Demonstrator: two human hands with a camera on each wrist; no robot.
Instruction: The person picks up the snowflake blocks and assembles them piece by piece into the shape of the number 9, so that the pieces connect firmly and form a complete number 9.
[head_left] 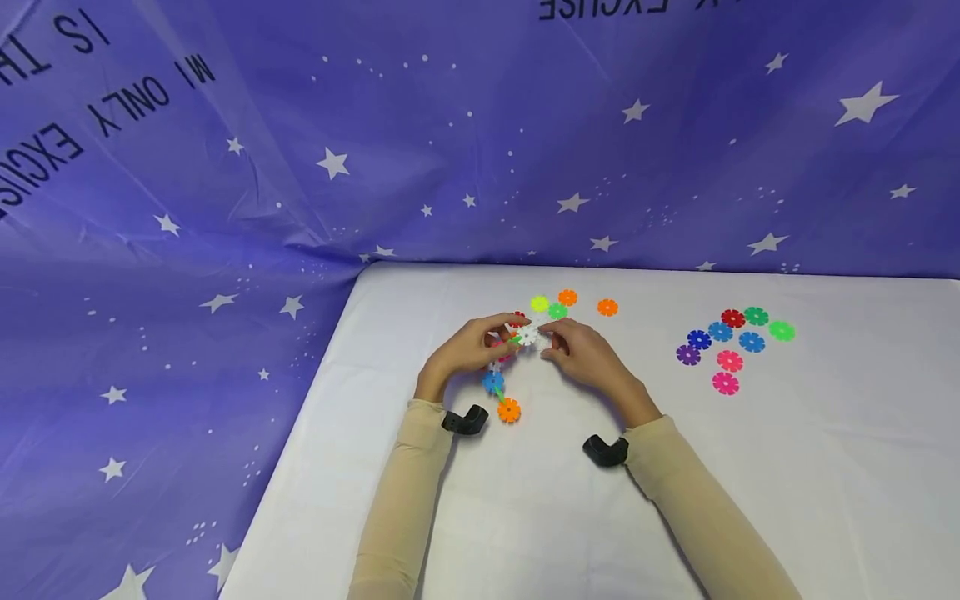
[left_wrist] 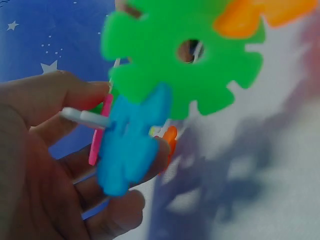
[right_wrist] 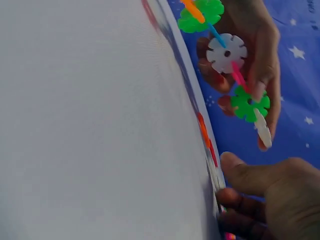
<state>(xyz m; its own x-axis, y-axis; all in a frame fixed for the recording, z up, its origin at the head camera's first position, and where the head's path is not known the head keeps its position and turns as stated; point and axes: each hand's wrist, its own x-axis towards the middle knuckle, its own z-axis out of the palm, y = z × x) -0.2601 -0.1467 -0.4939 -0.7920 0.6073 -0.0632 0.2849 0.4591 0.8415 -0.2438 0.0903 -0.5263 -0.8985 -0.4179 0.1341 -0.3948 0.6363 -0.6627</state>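
My left hand (head_left: 474, 346) grips a chain of notched plastic discs joined edge to edge, its thumb and fingers around the chain's far part. In the right wrist view a white disc (right_wrist: 263, 131) forms one end, slotted into a green disc (right_wrist: 245, 107). Toward the other end come a blue disc (head_left: 492, 382) and an orange disc (head_left: 509, 410). A larger-looking green disc (left_wrist: 150, 60) fills the upper left wrist view. Close beside the white end is my right hand (head_left: 588, 357), thumb and fingers apart, with nothing seen between them.
Behind the hands lie loose discs, among them a yellow one (head_left: 539, 303) and an orange one (head_left: 607, 307). Several more, including a purple disc (head_left: 688, 355) and a pink disc (head_left: 725, 383), lie to the right on the white table (head_left: 825, 500). A starry blue cloth (head_left: 480, 167) hangs behind.
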